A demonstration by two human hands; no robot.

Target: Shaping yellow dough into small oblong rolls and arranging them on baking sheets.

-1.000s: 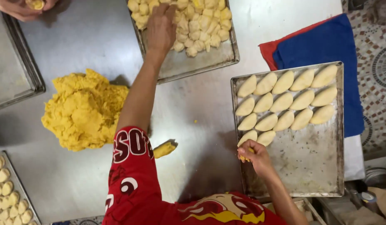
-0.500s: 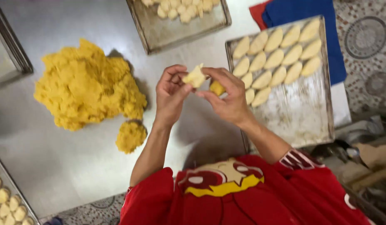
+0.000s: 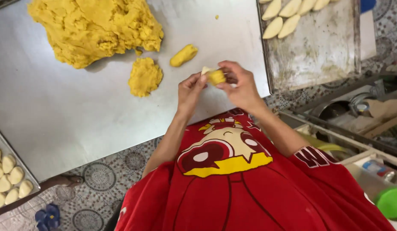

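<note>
Both hands meet over the near edge of the steel table, working one small piece. The left hand and the right hand pinch a dough piece between fingertips, fingers pressed in on it from both sides. The piece is pale dough wrapped partly around yellow filling, held up off the table, just above its edge and in front of the person's red shirt.

On the table, well left of the hands, sits a big heap of yellow filling. Just below it a smaller lump of filling, and beside that a little log-shaped bit of filling, all apart from the hands.

Top right, a metal baking tray carries a few shaped pale pastries at its far edge; most of the tray is bare and floury. Bottom left, another tray with rows of pale pieces, partly cut off by the frame edge.

Patterned tile floor under the table, blue sandal at the lower left. Cluttered shelf with containers on the right, too blurred to tell what.
</note>
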